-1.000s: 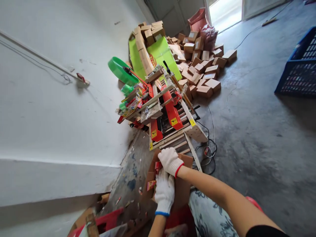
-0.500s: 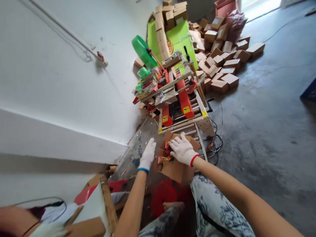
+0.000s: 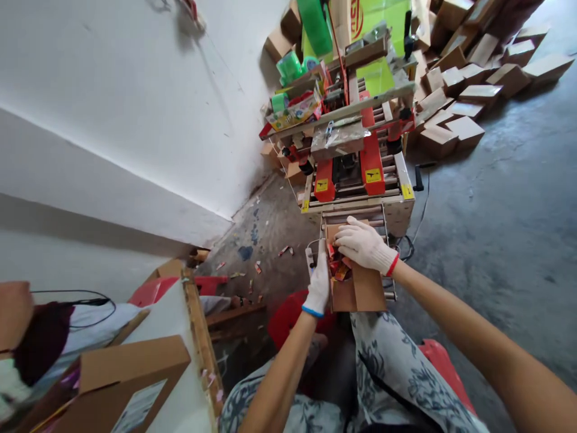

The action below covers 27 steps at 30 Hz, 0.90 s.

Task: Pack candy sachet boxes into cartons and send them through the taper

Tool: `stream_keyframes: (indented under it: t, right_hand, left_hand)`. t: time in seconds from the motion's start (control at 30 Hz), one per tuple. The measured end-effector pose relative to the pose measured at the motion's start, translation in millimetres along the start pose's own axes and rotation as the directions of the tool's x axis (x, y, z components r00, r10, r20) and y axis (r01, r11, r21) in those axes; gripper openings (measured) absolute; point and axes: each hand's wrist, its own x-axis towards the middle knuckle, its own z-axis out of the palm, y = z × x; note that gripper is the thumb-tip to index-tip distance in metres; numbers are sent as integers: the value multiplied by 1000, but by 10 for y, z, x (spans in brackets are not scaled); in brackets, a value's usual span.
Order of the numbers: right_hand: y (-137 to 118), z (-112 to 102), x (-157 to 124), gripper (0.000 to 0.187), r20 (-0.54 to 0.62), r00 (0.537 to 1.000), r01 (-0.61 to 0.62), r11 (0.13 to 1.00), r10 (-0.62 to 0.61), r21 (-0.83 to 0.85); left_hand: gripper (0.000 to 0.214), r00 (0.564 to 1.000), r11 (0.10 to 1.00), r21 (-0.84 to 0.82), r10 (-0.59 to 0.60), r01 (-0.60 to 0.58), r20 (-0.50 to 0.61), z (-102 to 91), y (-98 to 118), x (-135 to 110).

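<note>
Two gloved hands work at an open box (image 3: pixel 370 290) on a roller track (image 3: pixel 354 214), right of centre in the frame. The left hand (image 3: pixel 320 279) lies flat along the box's left side, fingers straight; the right hand (image 3: pixel 365 245) rests over its top, fingers loosely extended, partly covering the red packets (image 3: pixel 341 272) inside. Just beyond, a machine (image 3: pixel 372 159) stands across the track, its crossbar (image 3: pixel 349 111) spanning above the rollers and a black crank (image 3: pixel 419 179) jutting out to its right. Green tape rolls (image 3: pixel 289 66) sit at upper centre. Many closed boxes (image 3: pixel 464 131) crowd the upper right. At lower left, a tabletop (image 3: pixel 177 328) carries a larger box (image 3: pixel 128 370), with another person's arm (image 3: pixel 14 310) at the frame edge. Scraps (image 3: pixel 258 267) litter the floor (image 3: pixel 270 231).
</note>
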Motion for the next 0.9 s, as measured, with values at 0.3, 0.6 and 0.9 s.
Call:
stream_keyframes:
  t: [0.3, 0.6, 0.9]
  right_hand:
    - [15, 131, -238, 21, -296, 899, -267, 939, 324, 216]
    - [-82, 92, -162, 42, -32, 916, -399, 897, 401, -189]
    - [-1041, 60, -649, 105, 290, 926, -154, 941, 244, -301]
  left_hand:
    - [56, 975, 899, 377, -212, 221, -67, 308, 363, -64]
    - [47, 988, 977, -148, -156, 154, 0, 193, 183, 65]
    - [45, 976, 847, -497, -218, 187, -5, 255, 95, 118]
